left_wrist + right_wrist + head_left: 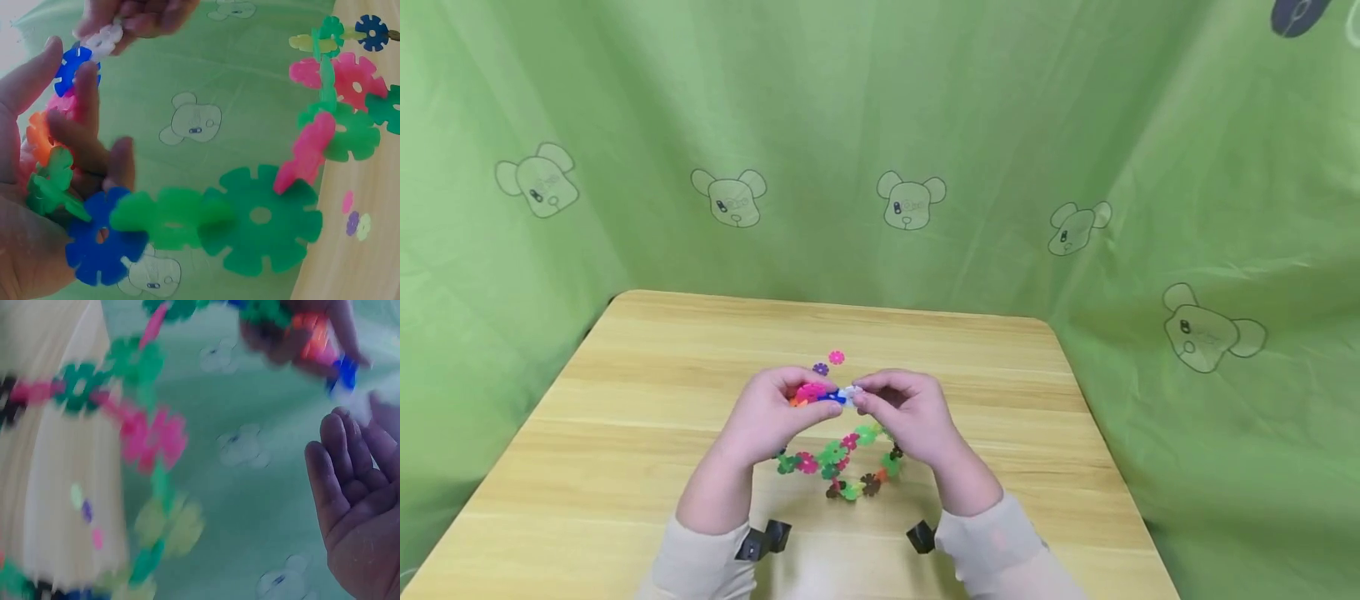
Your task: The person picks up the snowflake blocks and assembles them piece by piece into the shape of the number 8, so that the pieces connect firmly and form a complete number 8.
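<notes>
My left hand (763,417) pinches a blue snowflake disc (76,74) between thumb and fingers. That disc joins a linked chain with a pink disc and an orange disc (41,132) beside the palm. Opposite it, the right hand (917,417) pinches a white snowflake disc (105,41) by its edge; white and blue meet, though how far they interlock I cannot tell. The rest of the chain (832,454), in green, pink, yellow, brown and blue, hangs in loops below both hands. A large green disc (260,220) stands out in the left wrist view.
On the wooden table (1000,400), beyond the hands, lie a loose pink disc (837,357) and a purple disc (820,369). A pale yellow-green disc (364,227) lies near them. Green curtains (820,100) with printed bear heads surround the table's back and sides.
</notes>
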Demonstrator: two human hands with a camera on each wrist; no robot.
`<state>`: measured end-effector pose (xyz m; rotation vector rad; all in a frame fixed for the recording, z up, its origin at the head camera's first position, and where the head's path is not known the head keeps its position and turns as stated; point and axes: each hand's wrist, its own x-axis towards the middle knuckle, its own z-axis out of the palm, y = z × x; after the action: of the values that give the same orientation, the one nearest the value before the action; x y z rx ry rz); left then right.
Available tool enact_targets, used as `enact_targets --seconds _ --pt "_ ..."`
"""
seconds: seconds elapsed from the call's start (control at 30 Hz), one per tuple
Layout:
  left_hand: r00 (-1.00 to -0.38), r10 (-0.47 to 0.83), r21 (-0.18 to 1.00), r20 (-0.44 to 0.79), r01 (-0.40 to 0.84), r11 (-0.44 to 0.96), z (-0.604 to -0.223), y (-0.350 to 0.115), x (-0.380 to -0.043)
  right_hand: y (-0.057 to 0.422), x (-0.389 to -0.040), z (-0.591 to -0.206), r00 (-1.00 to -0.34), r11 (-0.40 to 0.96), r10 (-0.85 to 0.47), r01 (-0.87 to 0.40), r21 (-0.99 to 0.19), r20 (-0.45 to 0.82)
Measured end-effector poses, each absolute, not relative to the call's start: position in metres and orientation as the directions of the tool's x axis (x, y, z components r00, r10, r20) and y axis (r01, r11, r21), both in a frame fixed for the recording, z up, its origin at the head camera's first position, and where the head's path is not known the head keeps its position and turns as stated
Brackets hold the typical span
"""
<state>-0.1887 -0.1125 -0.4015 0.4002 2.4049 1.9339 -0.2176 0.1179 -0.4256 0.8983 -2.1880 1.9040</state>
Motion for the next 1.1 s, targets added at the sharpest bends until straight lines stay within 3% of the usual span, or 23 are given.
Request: enact_targets --seconds 0.13,0.27,0.4,0.57,0.87,1.1 --pt "-0.981 0.148 0.967 0.124 0.153 0.206 -0.401 -0.124 -0.189 0.131 -0.255 -0.462 -0.931 0.148 -0.286 -0.277 -0.949 0.228" --pt "-0.983 0.143 0.965 0.117 0.146 0.216 -0.399 -0.135 -0.189 0.137 -0.289 -0.52 -0.966 0.448 -0.257 -0.118 -0.886 -0.002" --pt "-0.984 0.14 0.967 0.114 0.142 0.213 -0.397 -0.139 -0.189 0.129 -0.301 -0.56 -0.911 0.698 -0.41 -0.276 -0.661 -0.053" --pt "-0.983 0.142 0.97 0.115 0.142 0.199 -0.396 -0.141 -0.189 0.106 -0.306 -0.569 -0.802 0.717 -0.596 -0.512 -0.474 -0.036" --pt "-0.986 0.136 0.969 0.095 0.123 0.215 -0.397 -0.14 -0.19 0.093 -0.305 -0.564 -0.757 0.768 -0.633 -0.584 -0.264 -0.165" --pt "-0.989 0.12 0.969 0.086 0.111 0.22 -0.396 -0.139 -0.191 0.11 -0.307 -0.572 -0.789 0.779 -0.614 -0.608 -0.153 0.014"
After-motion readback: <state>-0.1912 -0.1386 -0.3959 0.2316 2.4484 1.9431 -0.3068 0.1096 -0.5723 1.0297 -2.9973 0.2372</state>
